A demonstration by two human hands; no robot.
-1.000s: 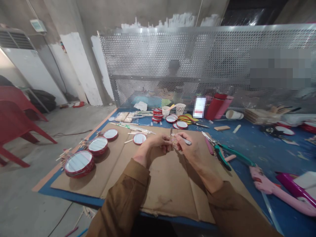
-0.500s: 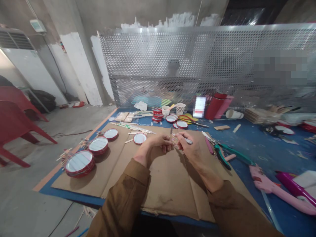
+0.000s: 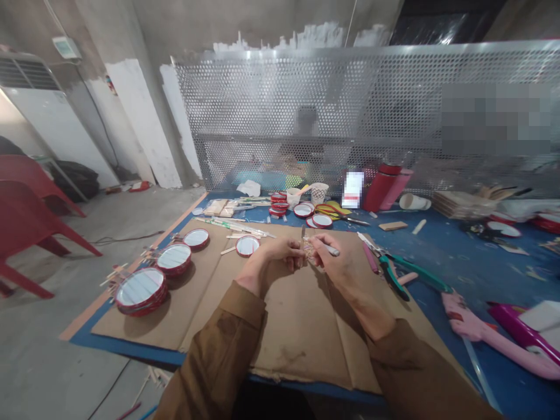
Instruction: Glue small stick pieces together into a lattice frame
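My left hand [image 3: 284, 252] is closed, its fingertips pinching a thin flat stick [image 3: 303, 233] that stands up above them. Close beside it on the right, my right hand [image 3: 329, 252] is closed round a slim pen-like tool with a pale grey end [image 3: 333, 251]; its working tip is hidden. Between the fingertips lies a small patterned piece [image 3: 309, 251], too small to make out. Both hands are over a brown cardboard sheet [image 3: 280, 326]. Left of them is a small red-rimmed round lid with a white face [image 3: 247, 245], with thin wooden sticks beside it.
Three red-rimmed round pieces [image 3: 140, 289] with sticks line the left side. Green-handled pliers [image 3: 394, 280], a pink glue gun [image 3: 464, 318] and a purple object [image 3: 525, 332] are at right. Behind stand paper cups [image 3: 319, 192], a phone [image 3: 352, 189], a red bottle [image 3: 382, 186] and a perforated metal screen [image 3: 262, 99].
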